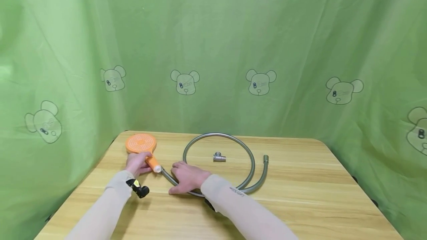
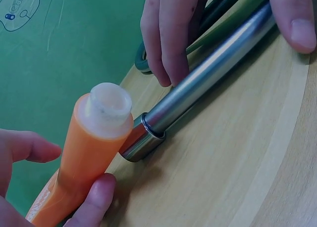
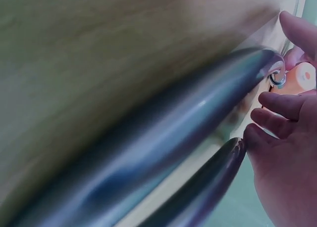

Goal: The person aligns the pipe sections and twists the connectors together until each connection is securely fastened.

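An orange shower head [image 1: 140,143] with a white threaded end lies at the table's left. My left hand [image 1: 136,163] holds its handle between thumb and fingers; in the left wrist view the thumb [image 2: 98,197] lies against the handle [image 2: 94,148]. Beside the white end is the metal end fitting [image 2: 141,143] of a grey shower hose [image 1: 218,135], apart from the handle. Over that stretch of hose reaches my right hand [image 1: 189,177], its fingers spread on the far side and its thumb on the near side, not closed round it.
Inside the hose's loop lies a small chrome angle valve [image 1: 219,157]. The hose's other end [image 1: 265,159] points away, right of the loop. A wooden table [image 1: 320,188] carries everything, and a green printed curtain [image 1: 220,40] surrounds its back and sides.
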Demonstrator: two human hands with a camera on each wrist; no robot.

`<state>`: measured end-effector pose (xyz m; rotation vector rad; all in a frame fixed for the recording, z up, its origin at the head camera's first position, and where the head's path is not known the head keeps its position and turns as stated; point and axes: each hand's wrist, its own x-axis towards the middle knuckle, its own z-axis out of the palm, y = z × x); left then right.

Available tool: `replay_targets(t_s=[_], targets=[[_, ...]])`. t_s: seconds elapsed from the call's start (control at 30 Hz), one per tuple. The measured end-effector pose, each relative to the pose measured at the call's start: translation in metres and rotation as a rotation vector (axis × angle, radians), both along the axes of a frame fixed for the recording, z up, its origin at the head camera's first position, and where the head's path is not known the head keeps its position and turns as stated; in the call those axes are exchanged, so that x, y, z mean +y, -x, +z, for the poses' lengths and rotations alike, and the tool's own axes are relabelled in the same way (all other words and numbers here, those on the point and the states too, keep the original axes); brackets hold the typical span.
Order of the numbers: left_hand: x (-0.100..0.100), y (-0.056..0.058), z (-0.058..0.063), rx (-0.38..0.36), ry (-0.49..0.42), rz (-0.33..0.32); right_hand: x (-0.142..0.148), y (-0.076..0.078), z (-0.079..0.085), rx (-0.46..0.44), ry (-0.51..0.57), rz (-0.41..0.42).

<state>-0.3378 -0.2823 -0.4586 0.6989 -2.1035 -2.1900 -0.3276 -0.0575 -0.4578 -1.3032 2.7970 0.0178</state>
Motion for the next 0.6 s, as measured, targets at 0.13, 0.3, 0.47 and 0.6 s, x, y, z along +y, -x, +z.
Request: replay_targets(t_s=[0.13, 0.3, 0.47, 0.6], targets=[[0.0011, 0.0007, -0.0008, -0.005, 0.014, 0.010, -0.0025, 0.0020, -0.0013, -0.021, 0.004, -0.016], [0.0025, 0.0020, -0.0040, -0.003, 0.026, 0.012, -0.0044, 0.0068, -0.0053, -0.054, 0.046, -0.001], [0.0025, 0.0024, -0.0037, 0.013, 0.025, -0.002, -0.0058, 0.0094, -0.0044, -0.067, 0.080, 0.021], [0.0023, 0.0003, -0.0010, 0.024, 0.023, -0.011, -0.0067, 0.0085, -0.0042, -0.067, 0.086, 0.030]])
